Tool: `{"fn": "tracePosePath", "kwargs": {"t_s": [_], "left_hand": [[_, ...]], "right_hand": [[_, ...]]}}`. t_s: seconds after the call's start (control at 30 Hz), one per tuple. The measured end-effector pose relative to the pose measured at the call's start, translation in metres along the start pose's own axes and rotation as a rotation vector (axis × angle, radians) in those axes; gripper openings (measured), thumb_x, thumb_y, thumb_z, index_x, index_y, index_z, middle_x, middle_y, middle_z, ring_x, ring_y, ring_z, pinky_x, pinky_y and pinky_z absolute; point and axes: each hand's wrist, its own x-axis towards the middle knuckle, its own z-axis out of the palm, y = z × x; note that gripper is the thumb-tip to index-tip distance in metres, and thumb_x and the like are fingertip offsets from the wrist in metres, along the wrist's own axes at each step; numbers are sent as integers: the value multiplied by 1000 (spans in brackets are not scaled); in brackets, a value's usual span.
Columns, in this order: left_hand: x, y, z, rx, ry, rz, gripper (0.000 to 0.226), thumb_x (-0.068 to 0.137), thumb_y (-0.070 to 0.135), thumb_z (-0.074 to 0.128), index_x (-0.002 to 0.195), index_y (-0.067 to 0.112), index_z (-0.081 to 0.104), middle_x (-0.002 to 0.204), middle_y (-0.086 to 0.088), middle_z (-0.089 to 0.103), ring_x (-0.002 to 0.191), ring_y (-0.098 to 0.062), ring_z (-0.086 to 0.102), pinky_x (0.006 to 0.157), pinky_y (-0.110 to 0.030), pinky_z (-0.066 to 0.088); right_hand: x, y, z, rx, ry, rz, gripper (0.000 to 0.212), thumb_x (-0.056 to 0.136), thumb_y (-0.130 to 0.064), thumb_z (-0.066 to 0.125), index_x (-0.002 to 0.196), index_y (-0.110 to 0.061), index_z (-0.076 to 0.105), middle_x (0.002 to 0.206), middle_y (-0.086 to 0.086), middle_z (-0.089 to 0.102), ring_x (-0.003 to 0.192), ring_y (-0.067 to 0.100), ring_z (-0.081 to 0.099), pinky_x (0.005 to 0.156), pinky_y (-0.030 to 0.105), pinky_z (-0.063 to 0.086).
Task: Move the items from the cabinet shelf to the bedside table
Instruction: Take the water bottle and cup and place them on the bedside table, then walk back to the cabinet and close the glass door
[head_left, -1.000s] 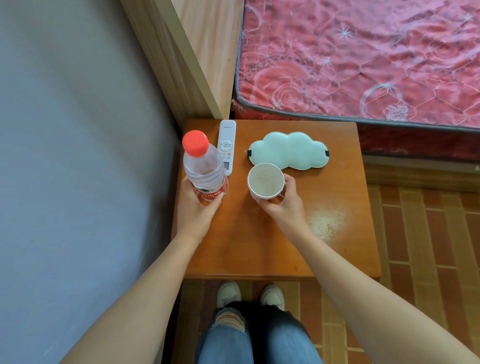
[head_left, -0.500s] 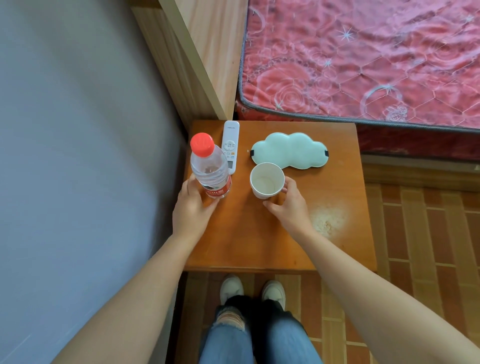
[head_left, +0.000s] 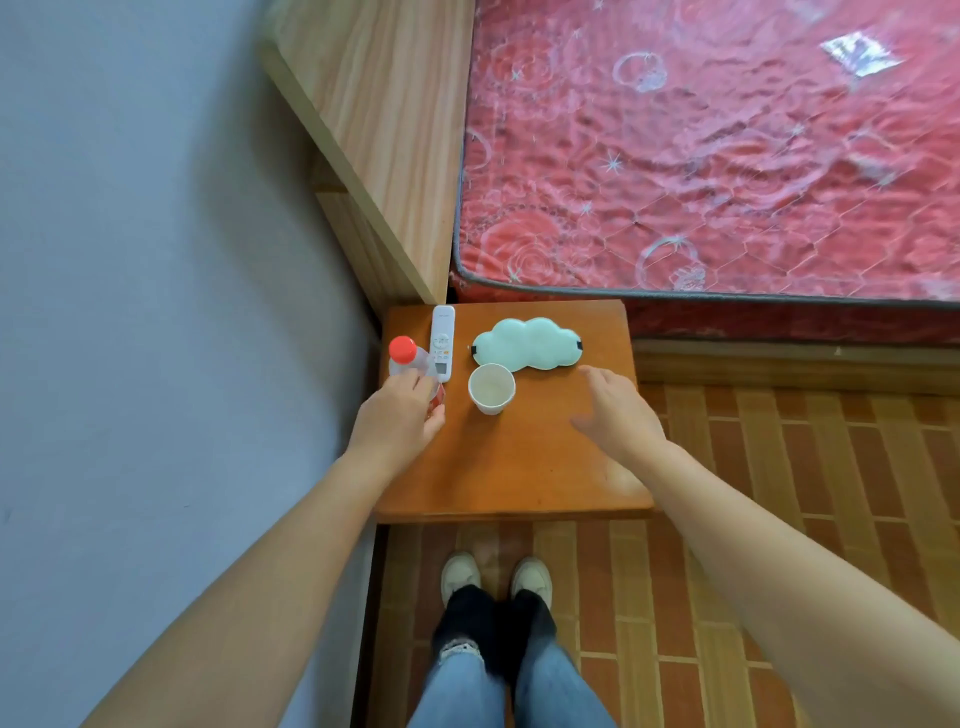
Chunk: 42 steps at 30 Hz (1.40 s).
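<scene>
On the orange wooden bedside table (head_left: 509, 467) stand a clear water bottle with a red cap (head_left: 405, 356) at the left edge, a white remote (head_left: 443, 343) beside it, a white paper cup (head_left: 491, 388) in the middle and a pale green cloud-shaped eye mask (head_left: 524, 344) behind the cup. My left hand (head_left: 397, 418) is wrapped around the lower part of the bottle, hiding its label. My right hand (head_left: 615, 408) hovers open to the right of the cup, apart from it, fingers spread.
A bed with a red patterned mattress (head_left: 727, 156) and a light wooden headboard (head_left: 384, 135) stands behind the table. A grey wall (head_left: 156, 312) runs along the left. My feet (head_left: 496, 577) stand on the brick-patterned floor (head_left: 779, 467) in front of the table.
My right hand has let go of the paper cup and moved right, opening. The bottle now stands lower on the table with my left hand still around it. The view has pulled back.
</scene>
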Motion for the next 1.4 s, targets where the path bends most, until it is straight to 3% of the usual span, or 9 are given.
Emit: {"fn": "tracePosePath", "kwargs": {"t_s": [0.13, 0.33, 0.5, 0.73, 1.1, 1.4], "left_hand": [[13, 40, -50, 86, 95, 166, 36, 82, 25, 65, 111, 5, 59, 108, -15, 64, 92, -28, 62, 70, -36, 55], [38, 108, -85, 188, 91, 383, 54, 87, 32, 57, 133, 9, 42, 132, -12, 52, 120, -26, 49, 99, -35, 43], [47, 175, -92, 216, 0, 642, 59, 90, 32, 53, 140, 9, 31, 145, -13, 36, 135, -26, 32, 110, -33, 28], [24, 275, -73, 226, -60, 1048, 58, 92, 32, 48, 141, 7, 28, 144, -14, 36, 134, -29, 33, 109, -36, 29], [-114, 418, -44, 128, -94, 1524, 59, 85, 31, 57, 136, 9, 36, 138, -12, 44, 132, -29, 34, 112, -36, 23], [-247, 470, -24, 43, -125, 1721, 59, 89, 36, 54, 139, 12, 33, 143, -10, 39, 137, -26, 27, 115, -36, 18]], "right_hand": [[-34, 11, -63, -11, 102, -21, 64, 89, -22, 57, 144, -15, 25, 148, 6, 35, 137, 23, 31, 106, 35, 37], [-83, 45, -123, -118, 290, 0, 63, 92, -28, 52, 144, -9, 23, 149, 8, 34, 139, 22, 27, 115, 32, 26], [-135, 73, -141, -105, 423, 135, 62, 92, -29, 52, 143, -6, 26, 146, 10, 37, 138, 23, 29, 114, 31, 25], [-244, 106, -127, -27, 575, 490, 58, 90, -30, 55, 139, -7, 34, 142, 11, 44, 134, 25, 36, 111, 35, 34], [-440, 114, -69, 40, 660, 1015, 57, 92, -29, 51, 143, -11, 30, 148, 6, 36, 140, 23, 26, 115, 35, 25], [-583, 99, -21, 83, 706, 1275, 53, 94, -30, 47, 142, -16, 30, 148, 3, 35, 141, 21, 24, 114, 37, 27]]}}
